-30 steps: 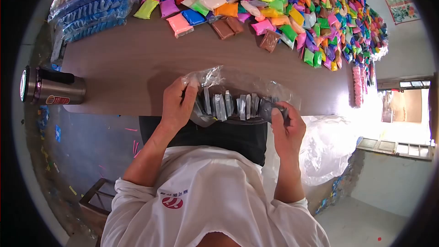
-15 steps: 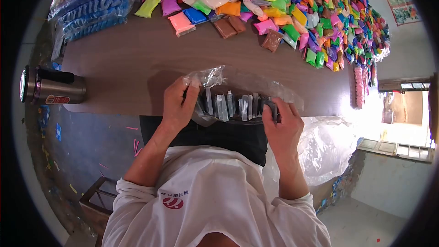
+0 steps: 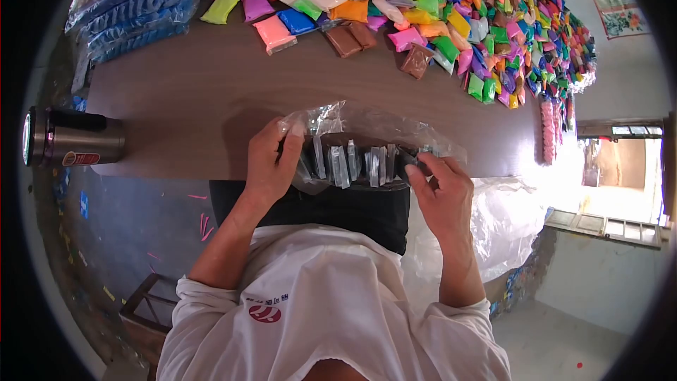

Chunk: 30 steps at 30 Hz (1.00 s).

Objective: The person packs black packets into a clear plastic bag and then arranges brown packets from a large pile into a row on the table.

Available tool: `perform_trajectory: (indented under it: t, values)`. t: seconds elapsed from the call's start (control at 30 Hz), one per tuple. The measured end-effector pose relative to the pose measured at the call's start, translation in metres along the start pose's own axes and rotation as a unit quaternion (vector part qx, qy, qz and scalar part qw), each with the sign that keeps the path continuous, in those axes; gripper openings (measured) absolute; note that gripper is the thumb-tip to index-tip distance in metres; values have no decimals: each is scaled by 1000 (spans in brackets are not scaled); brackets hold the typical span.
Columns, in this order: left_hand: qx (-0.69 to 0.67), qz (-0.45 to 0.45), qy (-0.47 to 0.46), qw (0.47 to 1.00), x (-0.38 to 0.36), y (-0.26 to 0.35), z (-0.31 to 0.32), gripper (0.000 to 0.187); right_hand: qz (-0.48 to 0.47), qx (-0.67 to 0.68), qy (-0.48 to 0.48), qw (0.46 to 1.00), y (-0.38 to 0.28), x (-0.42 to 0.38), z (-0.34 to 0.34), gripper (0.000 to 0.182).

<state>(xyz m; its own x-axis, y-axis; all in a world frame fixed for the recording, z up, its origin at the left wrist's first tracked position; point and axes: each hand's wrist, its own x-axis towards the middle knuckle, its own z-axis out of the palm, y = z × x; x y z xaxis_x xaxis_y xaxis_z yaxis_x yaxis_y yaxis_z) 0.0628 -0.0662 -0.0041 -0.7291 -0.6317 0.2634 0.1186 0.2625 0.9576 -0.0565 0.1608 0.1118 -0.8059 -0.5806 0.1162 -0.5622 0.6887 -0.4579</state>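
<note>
A clear plastic bag [image 3: 367, 114] lies on its side at the table's near edge, its mouth facing my body. Small flat packets [image 3: 339, 166] in clear wrap, with silvery edges, stand in a row inside it. My left hand [image 3: 273, 159] pinches the bag's left rim between thumb and fingers. At the right end of the row, my right hand [image 3: 443, 187] has its thumb and curled fingertips at a black packet [image 3: 405, 158], close to the bag's right rim. The packet is partly hidden by the bag film and fingers.
Colourful small packets [image 3: 423, 14] are heaped along the table's [image 3: 176, 99] far side and right. Long bagged rows of blue packets [image 3: 137, 25] lie back left. A steel flask [image 3: 95, 139] lies at the left edge. Crumpled clear plastic [image 3: 493, 229] hangs at right below the table.
My right hand has shifted slightly right, and the black packet now sits further left against the row, less enclosed by the fingers. My left hand keeps its hold on the bag rim.
</note>
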Motion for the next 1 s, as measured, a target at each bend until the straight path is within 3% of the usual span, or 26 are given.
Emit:
perform_trajectory:
  t: [0.23, 0.33, 0.43, 0.47, 0.57, 0.7, 0.8, 1.0]
  values:
    - [2, -24, -14, 1000, 0, 0, -2, 19, -79, -11, 42, 996, 21, 6, 23, 22]
    - [19, -11, -1, 1000, 0, 2, 0, 21, -24, 41, 73, 996, 19, 1, 11, 20]
    - [20, -1, 6, 1000, 1, 3, 2, 22, -56, -31, 157, 986, 22, 3, -3, 21]
    - [23, -18, -5, 1000, 0, 4, 0, 20, -118, -85, 201, 969, 25, 9, -6, 25]
    - [22, -46, -22, 998, 0, 3, -3, 18, -227, -83, 241, 940, 26, 27, -20, 31]
    - [17, -42, -12, 999, -2, 2, -1, 18, -196, -67, 11, 978, 12, 41, -36, 45]
    - [8, -37, -2, 999, -1, 4, 1, 19, -205, -92, -83, 971, 13, 42, -31, 43]
    - [24, -28, 5, 999, -1, 3, 2, 20, -235, -52, -30, 970, 50, 52, -26, 22]
